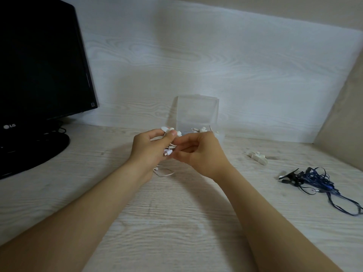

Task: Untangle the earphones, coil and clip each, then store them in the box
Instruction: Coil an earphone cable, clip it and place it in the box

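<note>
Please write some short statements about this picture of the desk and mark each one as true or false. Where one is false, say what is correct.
1. The left hand and the right hand both hold the white earphones. True.
2. The blue earphones lie inside the box. False: they lie in a tangle on the desk, far to the right of the box.
3. The lid of the box is closed. False: the lid stands open, upright behind the box.
4. A black monitor stands at the left of the desk. True.
5. Small white clips lie on the desk to the right of the box. True.
</note>
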### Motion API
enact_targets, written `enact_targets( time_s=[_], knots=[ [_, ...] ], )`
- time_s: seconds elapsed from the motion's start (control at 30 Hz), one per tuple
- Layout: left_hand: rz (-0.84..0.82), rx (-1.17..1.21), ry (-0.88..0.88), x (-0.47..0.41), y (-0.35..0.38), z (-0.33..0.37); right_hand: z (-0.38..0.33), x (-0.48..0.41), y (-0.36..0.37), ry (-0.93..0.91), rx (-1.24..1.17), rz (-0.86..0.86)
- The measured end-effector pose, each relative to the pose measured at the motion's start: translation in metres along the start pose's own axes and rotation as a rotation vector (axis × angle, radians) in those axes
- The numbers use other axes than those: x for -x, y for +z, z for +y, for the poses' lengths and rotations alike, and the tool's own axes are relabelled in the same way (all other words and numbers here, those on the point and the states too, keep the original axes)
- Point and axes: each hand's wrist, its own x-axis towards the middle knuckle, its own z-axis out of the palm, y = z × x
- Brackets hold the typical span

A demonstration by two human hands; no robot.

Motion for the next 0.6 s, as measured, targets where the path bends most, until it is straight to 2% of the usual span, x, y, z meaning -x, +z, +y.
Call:
enact_targets(
  time_s=[0.2,0.37,0.6],
  knots=[
    [-0.017,-0.016,-0.034,-0.0026,-0.0018,0.0002,0.0089,-0.0049,0.0025,-0.195,0.195,0.095],
    [-0.090,0.063,-0.050,-0.0004,-0.0008,0.0029,0.0079,-0.0044,0.0019,-0.225,0.267,0.129],
    [-0.205,0.057,-0.065,0.0040,0.0023,0.0027,0.0068,-0.0036,0.0034,-0.365,0.507,0.232]
  ],
)
